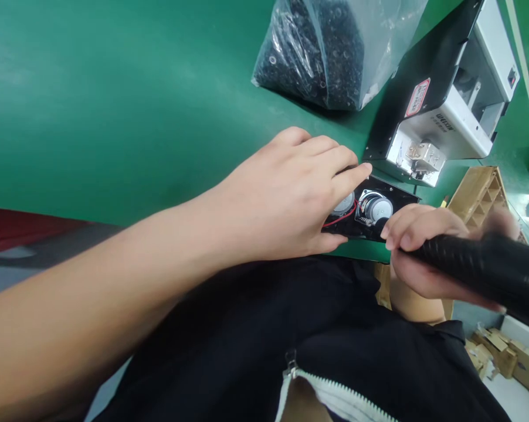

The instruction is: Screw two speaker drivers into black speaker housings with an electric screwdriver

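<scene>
Across my feed, the green mat (115, 105) fills the left and middle of the bench, and a dark jacket (247, 346) with a white zip (335, 398) runs along the bottom. My left hand (282, 199) comes in from the left and spans the black panel (390, 193) in a wide grip, thumb below and fingers above, so the panel sits clasped on the mat just in front of my body. The left speaker (343, 205) is partly under my fingertips (361, 173), with a red wire (339, 218) curving beneath it. The right speaker (376, 208) sits beside it, its silver body exposed. Beyond them lies a clear bag (326, 53) packed with small black rings, well above the panel on the mat. My right hand (423, 252) closes in a narrow, firm grip around a thick black tool (480, 264), with my fingertips almost touching the right speaker. I can't see the tool's tip behind my fingers. At the upper right stands a white-and-black machine (449, 99), with a cardboard tray (478, 199) just below it. Cardboard boxes (506, 357) sit on the floor in the lower right corner.
</scene>
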`<state>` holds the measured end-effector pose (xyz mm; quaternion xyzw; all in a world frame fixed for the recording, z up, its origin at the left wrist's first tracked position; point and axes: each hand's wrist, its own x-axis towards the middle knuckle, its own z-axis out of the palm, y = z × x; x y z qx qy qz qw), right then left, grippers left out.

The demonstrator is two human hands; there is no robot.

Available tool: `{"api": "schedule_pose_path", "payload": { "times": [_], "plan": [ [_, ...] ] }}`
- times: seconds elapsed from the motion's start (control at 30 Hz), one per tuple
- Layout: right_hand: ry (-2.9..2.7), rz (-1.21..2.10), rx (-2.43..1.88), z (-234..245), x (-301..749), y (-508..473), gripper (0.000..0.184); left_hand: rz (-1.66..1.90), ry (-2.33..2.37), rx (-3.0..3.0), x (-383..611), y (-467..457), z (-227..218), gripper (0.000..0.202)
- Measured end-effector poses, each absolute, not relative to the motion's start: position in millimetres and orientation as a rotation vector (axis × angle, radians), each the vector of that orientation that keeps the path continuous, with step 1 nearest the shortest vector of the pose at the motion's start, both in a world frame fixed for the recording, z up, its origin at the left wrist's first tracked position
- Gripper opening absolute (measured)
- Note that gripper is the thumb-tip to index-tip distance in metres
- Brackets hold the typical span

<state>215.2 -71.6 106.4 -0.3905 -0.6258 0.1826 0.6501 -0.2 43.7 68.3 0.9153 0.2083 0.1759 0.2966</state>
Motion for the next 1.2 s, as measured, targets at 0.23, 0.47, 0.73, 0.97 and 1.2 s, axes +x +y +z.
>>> {"api": "schedule_pose_path", "payload": {
  "times": [0.23,0.47,0.73,0.97,1.2],
  "plan": [
    [-1.93,0.623,-1.169,155.0,228.4,-98.0,0.056,0.446,0.539,2.48,-0.3,39.8,71.3,0.097],
    [-1.947,0.6,-0.955,135.8,235.9,-89.4,0.062,0.49,0.524,2.468,-0.1,35.8,72.5,0.094],
    [-2.025,0.608,-0.807,122.7,247.1,-79.8,0.091,0.483,0.503,2.46,0.9,37.3,71.3,0.092],
    [-1.402,0.271,-0.681,82.5,205.1,-60.0,0.069,0.505,0.503,2.512,-1.5,38.1,70.9,0.084],
    [-1.231,0.183,-0.822,172.9,258.5,-46.1,0.08,0.577,0.458,2.553,12.7,26.1,69.4,0.091]
  ]
}}
